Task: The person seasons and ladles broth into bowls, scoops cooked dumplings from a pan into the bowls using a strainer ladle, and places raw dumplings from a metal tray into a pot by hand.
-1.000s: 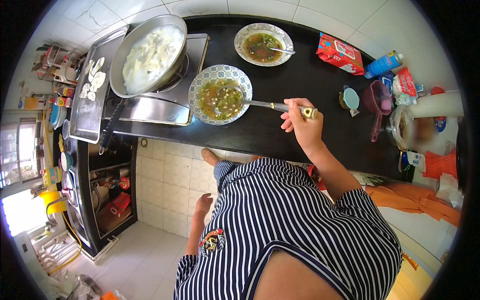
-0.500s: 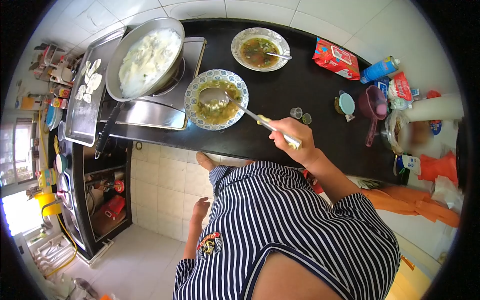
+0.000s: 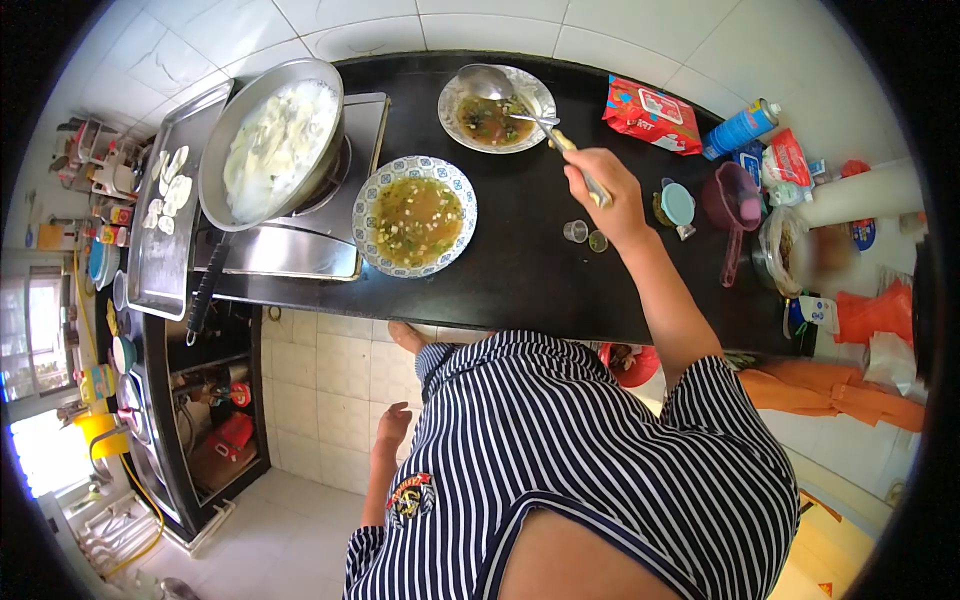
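Note:
My right hand [image 3: 606,190] is closed round the handle of a metal ladle [image 3: 486,82]. The ladle's head is over the back edge of the farther patterned bowl [image 3: 546,92], which contains brown soup with dark greens and a spoon [image 3: 534,119]. Closer to me, a blue-and-white bowl [image 3: 364,230] of broth with chopped greens stands beside the stove. My left hand [image 3: 395,422] hangs at my side over the floor, holding nothing, its fingers loosely apart.
A long-handled pan [image 3: 333,125] of pale dumplings in cloudy liquid sits on the stove, beside a metal tray [image 3: 160,275] with several dumplings. On the right are a red wipes pack [image 3: 655,118], a blue spray can [image 3: 740,130], two small cups [image 3: 576,231] and a purple dipper [image 3: 733,240].
My right hand has carried the ladle from the nearer bowl up and to the right, over the farther bowl. The left hand stays at my side. The view has shifted slightly.

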Tool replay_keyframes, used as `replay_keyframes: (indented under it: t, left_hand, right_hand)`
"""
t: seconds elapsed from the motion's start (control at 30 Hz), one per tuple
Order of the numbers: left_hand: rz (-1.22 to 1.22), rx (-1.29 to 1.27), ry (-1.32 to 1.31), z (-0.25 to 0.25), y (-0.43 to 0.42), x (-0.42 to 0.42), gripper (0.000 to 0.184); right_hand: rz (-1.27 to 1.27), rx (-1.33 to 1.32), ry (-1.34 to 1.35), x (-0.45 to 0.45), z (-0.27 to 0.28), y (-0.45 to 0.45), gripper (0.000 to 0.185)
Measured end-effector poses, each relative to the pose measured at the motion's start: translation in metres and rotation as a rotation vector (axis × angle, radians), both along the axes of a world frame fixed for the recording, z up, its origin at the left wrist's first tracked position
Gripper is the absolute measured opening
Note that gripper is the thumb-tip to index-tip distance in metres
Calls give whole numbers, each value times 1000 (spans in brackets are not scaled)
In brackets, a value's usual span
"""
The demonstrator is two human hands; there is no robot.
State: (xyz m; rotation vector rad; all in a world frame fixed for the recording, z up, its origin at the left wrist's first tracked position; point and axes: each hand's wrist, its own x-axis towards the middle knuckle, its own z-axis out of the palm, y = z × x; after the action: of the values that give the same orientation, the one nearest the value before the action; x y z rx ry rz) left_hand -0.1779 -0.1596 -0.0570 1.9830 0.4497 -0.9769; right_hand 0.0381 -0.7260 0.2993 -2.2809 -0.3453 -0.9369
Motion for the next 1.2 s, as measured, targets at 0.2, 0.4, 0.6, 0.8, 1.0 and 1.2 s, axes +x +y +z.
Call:
replay_keyframes:
  t: [0.2,0.4,0.6,0.8,1.0,1.2]
  left_hand:
    - [-17,-26,-16,17,1,7,40]
    - [-93,11,-34,58,-13,13,40]
    - [-143,68,-43,74,-23,25,41]
    - [-42,-14,-11,32,-8,18,43]
    - [-27,-6,-4,16,-5,13,42]
    - [78,-82,35,11,-3,12,37]
  right_hand:
    - [-69,-19,-13,25,-24,-33,25]
    - [-278,798,339,20,-19,-28,23]
    - [-332,1013,329,14,-6,-39,30]
    - [-283,813,310,-5,2,-37,28]
    - [-89,451,187,-4,-3,-36,16]
    - [-59,56,58,19,-15,-40,22]
